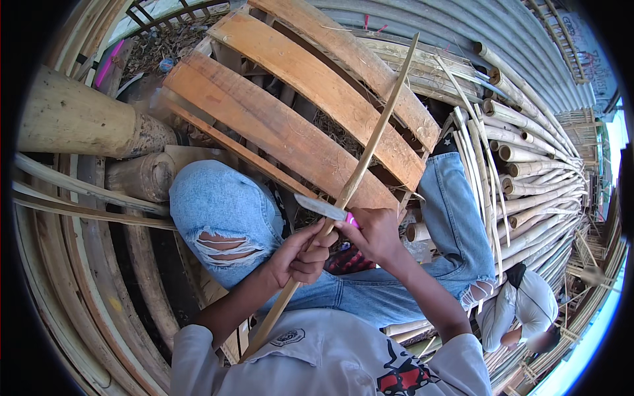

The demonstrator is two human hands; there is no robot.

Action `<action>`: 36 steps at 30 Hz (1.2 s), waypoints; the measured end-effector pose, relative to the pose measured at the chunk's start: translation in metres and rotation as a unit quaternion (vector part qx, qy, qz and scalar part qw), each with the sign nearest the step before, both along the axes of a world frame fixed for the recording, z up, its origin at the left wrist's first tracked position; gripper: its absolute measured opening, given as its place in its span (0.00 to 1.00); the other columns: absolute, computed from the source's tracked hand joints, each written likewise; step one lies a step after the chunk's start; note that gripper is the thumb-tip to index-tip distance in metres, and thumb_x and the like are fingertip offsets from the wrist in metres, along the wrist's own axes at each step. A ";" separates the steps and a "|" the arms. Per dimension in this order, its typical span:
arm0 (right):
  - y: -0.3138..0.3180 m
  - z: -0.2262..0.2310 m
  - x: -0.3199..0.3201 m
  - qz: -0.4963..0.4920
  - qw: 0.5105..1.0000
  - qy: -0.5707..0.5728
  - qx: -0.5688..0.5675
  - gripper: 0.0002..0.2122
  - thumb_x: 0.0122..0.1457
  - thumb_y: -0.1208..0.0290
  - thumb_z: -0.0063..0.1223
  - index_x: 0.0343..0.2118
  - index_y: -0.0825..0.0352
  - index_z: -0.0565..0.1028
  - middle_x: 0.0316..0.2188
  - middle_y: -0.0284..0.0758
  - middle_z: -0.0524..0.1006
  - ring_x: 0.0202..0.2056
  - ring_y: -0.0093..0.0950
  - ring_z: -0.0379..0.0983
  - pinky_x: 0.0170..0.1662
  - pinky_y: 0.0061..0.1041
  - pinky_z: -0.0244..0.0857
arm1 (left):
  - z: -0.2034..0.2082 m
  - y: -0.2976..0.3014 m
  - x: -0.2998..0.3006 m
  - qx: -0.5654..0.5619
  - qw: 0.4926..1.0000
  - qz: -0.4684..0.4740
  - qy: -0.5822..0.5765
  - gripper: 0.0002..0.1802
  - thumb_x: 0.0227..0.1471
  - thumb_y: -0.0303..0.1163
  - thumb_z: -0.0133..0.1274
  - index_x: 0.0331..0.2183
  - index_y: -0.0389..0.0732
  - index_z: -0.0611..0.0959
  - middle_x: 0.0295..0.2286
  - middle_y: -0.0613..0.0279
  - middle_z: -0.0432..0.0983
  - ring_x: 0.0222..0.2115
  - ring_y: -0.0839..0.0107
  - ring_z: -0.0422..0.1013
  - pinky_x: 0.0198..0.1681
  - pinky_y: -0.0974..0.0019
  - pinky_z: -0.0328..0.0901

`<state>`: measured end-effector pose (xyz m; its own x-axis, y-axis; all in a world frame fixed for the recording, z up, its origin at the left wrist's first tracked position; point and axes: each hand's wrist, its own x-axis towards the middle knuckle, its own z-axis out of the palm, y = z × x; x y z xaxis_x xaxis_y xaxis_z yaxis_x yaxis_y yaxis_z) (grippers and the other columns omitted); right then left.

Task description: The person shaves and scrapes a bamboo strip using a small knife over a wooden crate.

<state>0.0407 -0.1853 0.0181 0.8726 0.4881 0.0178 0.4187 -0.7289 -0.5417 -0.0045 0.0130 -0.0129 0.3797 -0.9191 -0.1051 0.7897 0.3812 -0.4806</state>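
A long, thin bamboo strip (371, 142) slants from against my shirt up and away to the far right, passing over a slatted wooden pallet (264, 125). My left hand (302, 256) is wrapped round the strip in front of my lap. Just beyond it, my right hand (371, 231) grips a knife (321, 207) by its pink handle. The blade points left and lies across the strip, close to my left fingers. Part of the handle is hidden inside my right hand.
Bamboo poles (528, 168) are stacked at the right, with thin split strips (477, 158) leaning beside them. A thick bamboo pole (86, 115) lies at the left above more poles. Another person (522, 307) bends over at the lower right. Corrugated metal sheeting (436, 26) stands behind.
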 end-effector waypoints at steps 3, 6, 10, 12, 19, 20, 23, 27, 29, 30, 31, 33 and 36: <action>-0.012 0.001 0.012 0.005 0.997 -0.031 -0.065 0.25 0.55 0.46 0.47 0.14 0.64 0.70 0.08 0.38 0.67 0.12 0.37 0.67 0.16 0.32 0.58 | -0.002 -0.001 -0.004 0.003 1.000 -0.014 0.023 0.21 0.62 0.51 0.31 0.24 0.48 0.62 0.08 0.76 0.44 0.04 0.87 0.38 0.04 0.80 0.36; -0.017 0.001 0.028 -0.045 0.998 -0.007 -0.051 0.25 0.55 0.46 0.46 0.12 0.63 0.69 0.08 0.38 0.68 0.12 0.36 0.67 0.17 0.33 0.59 | 0.009 -0.004 0.011 0.086 0.995 -0.011 -0.051 0.22 0.61 0.53 0.31 0.23 0.49 0.61 0.07 0.76 0.43 0.04 0.87 0.38 0.05 0.80 0.35; -0.012 -0.004 0.006 0.036 0.995 -0.070 -0.060 0.25 0.56 0.44 0.43 0.17 0.63 0.72 0.08 0.36 0.67 0.12 0.37 0.68 0.17 0.34 0.60 | 0.007 -0.003 -0.005 0.113 0.992 -0.026 -0.057 0.22 0.62 0.52 0.29 0.22 0.48 0.60 0.07 0.76 0.43 0.04 0.87 0.38 0.05 0.80 0.35; -0.033 -0.006 0.036 0.046 0.990 -0.085 -0.105 0.25 0.56 0.43 0.42 0.17 0.63 0.71 0.08 0.35 0.67 0.12 0.36 0.68 0.16 0.33 0.60 | 0.005 -0.005 0.001 0.108 0.991 -0.029 -0.070 0.23 0.62 0.53 0.29 0.22 0.48 0.60 0.07 0.77 0.43 0.04 0.86 0.38 0.05 0.80 0.35; -0.044 -0.011 0.037 0.027 0.993 -0.076 -0.086 0.25 0.54 0.45 0.46 0.13 0.63 0.68 0.08 0.36 0.66 0.13 0.36 0.67 0.18 0.35 0.58 | 0.006 -0.001 0.002 0.067 0.996 -0.020 -0.050 0.22 0.61 0.53 0.30 0.23 0.49 0.61 0.08 0.77 0.44 0.04 0.87 0.38 0.05 0.81 0.36; -0.035 -0.012 0.029 -0.017 0.994 -0.073 -0.077 0.27 0.55 0.42 0.43 0.14 0.63 0.70 0.07 0.36 0.66 0.12 0.36 0.69 0.17 0.33 0.62 | 0.009 0.000 0.007 0.060 0.997 -0.012 -0.036 0.22 0.61 0.53 0.30 0.23 0.49 0.61 0.08 0.76 0.44 0.04 0.87 0.39 0.06 0.81 0.36; -0.020 -0.012 0.005 0.036 0.992 -0.117 -0.042 0.27 0.55 0.41 0.43 0.13 0.62 0.70 0.06 0.36 0.66 0.11 0.36 0.68 0.16 0.33 0.61 | 0.009 -0.003 0.005 0.029 0.999 -0.002 -0.024 0.22 0.61 0.53 0.30 0.23 0.48 0.61 0.08 0.76 0.44 0.04 0.87 0.38 0.05 0.80 0.36; -0.037 -0.019 0.029 -0.038 0.993 -0.071 -0.086 0.27 0.54 0.40 0.42 0.13 0.62 0.70 0.08 0.36 0.68 0.12 0.35 0.69 0.15 0.33 0.61 | 0.005 -0.004 0.004 0.194 0.977 -0.041 -0.084 0.21 0.62 0.51 0.30 0.23 0.48 0.62 0.08 0.76 0.46 0.04 0.87 0.39 0.05 0.80 0.36; -0.020 -0.019 0.004 -0.003 0.993 -0.098 -0.065 0.28 0.54 0.40 0.42 0.12 0.62 0.70 0.08 0.35 0.68 0.11 0.34 0.69 0.14 0.33 0.60 | 0.010 -0.003 0.013 0.073 0.997 0.007 -0.032 0.21 0.62 0.50 0.30 0.24 0.47 0.60 0.07 0.75 0.44 0.04 0.86 0.39 0.04 0.80 0.38; -0.015 -0.018 -0.005 0.035 0.990 -0.126 -0.044 0.28 0.54 0.40 0.41 0.12 0.61 0.70 0.08 0.35 0.68 0.11 0.34 0.69 0.14 0.33 0.60 | 0.005 -0.002 0.006 0.120 0.991 -0.001 -0.051 0.21 0.62 0.50 0.29 0.23 0.47 0.60 0.07 0.75 0.44 0.04 0.87 0.39 0.04 0.80 0.38; -0.025 -0.020 0.007 0.033 0.991 -0.128 -0.039 0.28 0.54 0.40 0.41 0.12 0.61 0.70 0.08 0.35 0.68 0.11 0.34 0.69 0.14 0.33 0.60 | 0.003 -0.001 -0.001 0.115 0.991 -0.019 -0.068 0.21 0.62 0.51 0.30 0.24 0.49 0.62 0.08 0.75 0.46 0.04 0.86 0.39 0.05 0.80 0.37; -0.053 -0.019 0.044 0.020 0.988 -0.131 -0.083 0.27 0.55 0.40 0.41 0.14 0.62 0.71 0.08 0.36 0.68 0.11 0.35 0.69 0.15 0.34 0.61 | 0.001 -0.005 0.000 0.161 0.983 -0.030 -0.081 0.21 0.62 0.52 0.30 0.24 0.49 0.62 0.08 0.75 0.45 0.04 0.86 0.39 0.05 0.80 0.37; -0.021 -0.012 0.015 -0.006 0.991 -0.102 -0.086 0.28 0.55 0.40 0.40 0.15 0.63 0.71 0.08 0.36 0.68 0.11 0.36 0.68 0.16 0.34 0.61 | 0.011 -0.001 0.015 0.031 0.999 0.015 0.017 0.22 0.61 0.53 0.31 0.24 0.49 0.62 0.08 0.76 0.45 0.05 0.86 0.39 0.06 0.80 0.37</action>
